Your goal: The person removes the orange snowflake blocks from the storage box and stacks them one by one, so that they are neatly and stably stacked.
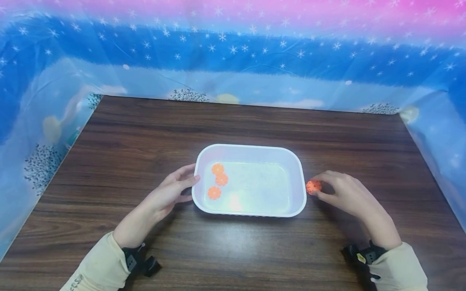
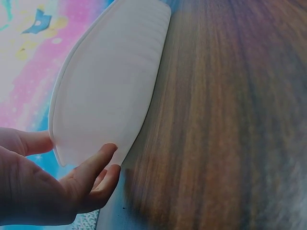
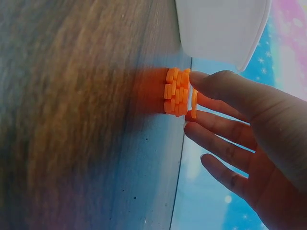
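Note:
A white rectangular plastic tub sits mid-table with three orange notched discs lying flat at its left side. My left hand holds the tub's left end, thumb over the rim and fingers against the outer wall, as the left wrist view also shows. Just off the tub's right end stands a short stack of the same orange discs. Over it, my right hand pinches one disc between thumb and fingers, a thin gap parting it from the stack. The other right fingers are loosely extended.
The dark wood-grain table reaches back to a blue and pink snowflake-print cloth, which also hangs along both sides. A wrist camera is strapped at the left cuff and another at the right cuff.

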Tool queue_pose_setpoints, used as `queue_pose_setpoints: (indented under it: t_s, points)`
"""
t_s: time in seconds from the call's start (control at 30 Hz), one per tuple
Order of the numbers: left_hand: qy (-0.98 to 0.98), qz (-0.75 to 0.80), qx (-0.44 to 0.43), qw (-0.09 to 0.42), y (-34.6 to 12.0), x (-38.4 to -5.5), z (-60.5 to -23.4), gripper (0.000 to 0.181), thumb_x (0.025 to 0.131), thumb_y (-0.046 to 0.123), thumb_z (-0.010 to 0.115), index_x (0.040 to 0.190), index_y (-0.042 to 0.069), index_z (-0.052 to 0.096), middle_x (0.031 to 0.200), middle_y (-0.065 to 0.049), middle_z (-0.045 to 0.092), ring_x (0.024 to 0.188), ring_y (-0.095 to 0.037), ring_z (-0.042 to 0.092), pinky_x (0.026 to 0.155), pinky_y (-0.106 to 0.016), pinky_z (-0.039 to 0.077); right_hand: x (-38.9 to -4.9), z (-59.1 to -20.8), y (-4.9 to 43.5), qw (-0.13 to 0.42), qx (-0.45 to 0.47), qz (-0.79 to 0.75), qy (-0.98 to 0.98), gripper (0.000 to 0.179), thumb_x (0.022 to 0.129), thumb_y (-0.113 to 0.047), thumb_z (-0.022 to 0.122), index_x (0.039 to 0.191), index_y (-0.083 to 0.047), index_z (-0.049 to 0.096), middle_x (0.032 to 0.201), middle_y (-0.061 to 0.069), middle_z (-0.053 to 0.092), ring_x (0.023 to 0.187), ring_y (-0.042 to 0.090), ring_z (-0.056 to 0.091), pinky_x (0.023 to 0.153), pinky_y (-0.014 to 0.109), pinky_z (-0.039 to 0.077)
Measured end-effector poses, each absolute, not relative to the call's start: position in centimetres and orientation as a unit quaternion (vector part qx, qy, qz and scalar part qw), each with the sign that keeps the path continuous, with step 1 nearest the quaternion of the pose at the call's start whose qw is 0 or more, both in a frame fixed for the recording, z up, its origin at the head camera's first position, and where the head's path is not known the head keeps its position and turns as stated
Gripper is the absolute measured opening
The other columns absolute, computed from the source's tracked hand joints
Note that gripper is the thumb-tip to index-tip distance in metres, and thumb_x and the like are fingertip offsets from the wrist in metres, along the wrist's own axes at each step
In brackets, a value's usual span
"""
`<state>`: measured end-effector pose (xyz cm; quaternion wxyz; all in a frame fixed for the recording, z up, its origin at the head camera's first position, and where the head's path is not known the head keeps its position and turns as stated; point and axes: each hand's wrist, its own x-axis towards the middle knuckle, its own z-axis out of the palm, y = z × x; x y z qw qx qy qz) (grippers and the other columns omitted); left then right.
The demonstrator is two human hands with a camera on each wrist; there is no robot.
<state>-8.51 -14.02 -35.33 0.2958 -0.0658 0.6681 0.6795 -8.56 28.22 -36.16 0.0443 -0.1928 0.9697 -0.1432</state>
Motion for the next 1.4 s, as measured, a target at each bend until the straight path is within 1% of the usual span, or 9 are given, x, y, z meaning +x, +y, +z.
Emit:
queue_pose_setpoints:
  t_s: [0.23, 0.37, 0.63, 0.77, 0.97, 1.1, 1.27, 1.3, 1.4]
  points:
    - [0.666, 0.680, -0.074, 0.298, -14.0, -8.6, -35.3, 0.062, 0.096, 0.025, 0.052, 0.148, 0.011, 0.022, 0.148, -0.014, 0.029, 0.133, -0.031, 0.033, 0.104, -0.050, 0.034, -8.5, -36.2, 28.1, 0.053, -0.188, -0.145, 0.970, 0.034, 0.080, -0.029, 0.074, 0.108, -0.011, 0.068, 0.104, 0.006, 0.068, 0.098, 0.025, 0.063, 0.083, 0.050, 0.049]
    - [0.666, 0.680, -0.072, 0.298, -14.0, -8.5, -35.2, 0.062, 0.096, 0.025, 0.052, 0.148, 0.011, 0.021, 0.148, -0.015, 0.029, 0.134, -0.032, 0.033, 0.104, -0.050, 0.034, -8.4, -36.2, 28.0, 0.048, -0.189, -0.139, 0.971, 0.035, 0.079, -0.031, 0.074, 0.108, -0.012, 0.068, 0.103, 0.005, 0.068, 0.096, 0.024, 0.063, 0.082, 0.049, 0.049]
    - [0.667, 0.681, -0.067, 0.294, -14.2, -8.4, -35.1, 0.062, 0.096, 0.024, 0.051, 0.148, 0.010, 0.021, 0.149, -0.016, 0.028, 0.134, -0.032, 0.033, 0.104, -0.051, 0.033, -8.3, -35.8, 27.8, 0.033, -0.194, -0.133, 0.971, 0.036, 0.080, -0.033, 0.073, 0.109, -0.012, 0.068, 0.104, 0.006, 0.068, 0.095, 0.025, 0.064, 0.080, 0.049, 0.049]
    - [0.668, 0.681, -0.067, 0.292, -14.1, -8.4, -35.2, 0.061, 0.096, 0.024, 0.051, 0.148, 0.010, 0.022, 0.148, -0.016, 0.029, 0.133, -0.032, 0.034, 0.104, -0.051, 0.034, -8.3, -35.6, 27.7, 0.028, -0.198, -0.134, 0.971, 0.034, 0.081, -0.031, 0.073, 0.108, -0.012, 0.068, 0.103, 0.006, 0.068, 0.094, 0.025, 0.064, 0.079, 0.049, 0.050]
    - [0.671, 0.679, -0.069, 0.290, -14.0, -8.5, -35.4, 0.060, 0.096, 0.022, 0.051, 0.147, 0.010, 0.022, 0.147, -0.015, 0.030, 0.131, -0.032, 0.037, 0.103, -0.050, 0.035, -8.6, -35.2, 27.4, -0.022, -0.220, -0.130, 0.967, 0.032, 0.081, -0.030, 0.073, 0.107, -0.012, 0.068, 0.100, 0.005, 0.068, 0.090, 0.024, 0.065, 0.073, 0.047, 0.052]
    - [0.670, 0.681, -0.070, 0.287, -14.1, -8.4, -35.5, 0.059, 0.096, 0.021, 0.051, 0.147, 0.010, 0.023, 0.147, -0.015, 0.031, 0.130, -0.031, 0.038, 0.102, -0.050, 0.036, -8.6, -34.4, 26.6, -0.053, -0.227, -0.132, 0.963, 0.033, 0.081, -0.029, 0.073, 0.108, -0.011, 0.068, 0.101, 0.006, 0.068, 0.089, 0.025, 0.065, 0.073, 0.047, 0.052]
    - [0.672, 0.680, -0.069, 0.284, -14.0, -8.4, -35.5, 0.058, 0.096, 0.021, 0.051, 0.147, 0.010, 0.024, 0.146, -0.015, 0.033, 0.128, -0.030, 0.040, 0.102, -0.049, 0.037, -8.3, -33.2, 24.9, -0.089, -0.241, -0.147, 0.955, 0.026, 0.081, -0.023, 0.072, 0.105, -0.014, 0.069, 0.100, 0.003, 0.068, 0.089, 0.023, 0.065, 0.071, 0.045, 0.052]
    - [0.672, 0.680, -0.069, 0.284, -14.0, -8.4, -35.5, 0.058, 0.096, 0.020, 0.051, 0.147, 0.010, 0.024, 0.146, -0.015, 0.033, 0.128, -0.030, 0.041, 0.102, -0.049, 0.037, -8.3, -33.0, 24.5, -0.097, -0.246, -0.150, 0.953, 0.025, 0.081, -0.022, 0.072, 0.104, -0.014, 0.069, 0.099, 0.002, 0.068, 0.087, 0.022, 0.065, 0.070, 0.044, 0.052]
    - [0.672, 0.681, -0.070, 0.282, -13.9, -8.5, -35.5, 0.058, 0.096, 0.020, 0.051, 0.146, 0.010, 0.025, 0.145, -0.015, 0.034, 0.127, -0.030, 0.042, 0.102, -0.049, 0.037, -8.3, -32.7, 23.2, -0.112, -0.256, -0.156, 0.947, 0.023, 0.081, -0.022, 0.072, 0.102, -0.013, 0.070, 0.095, 0.001, 0.069, 0.077, 0.016, 0.063, 0.063, 0.036, 0.051]
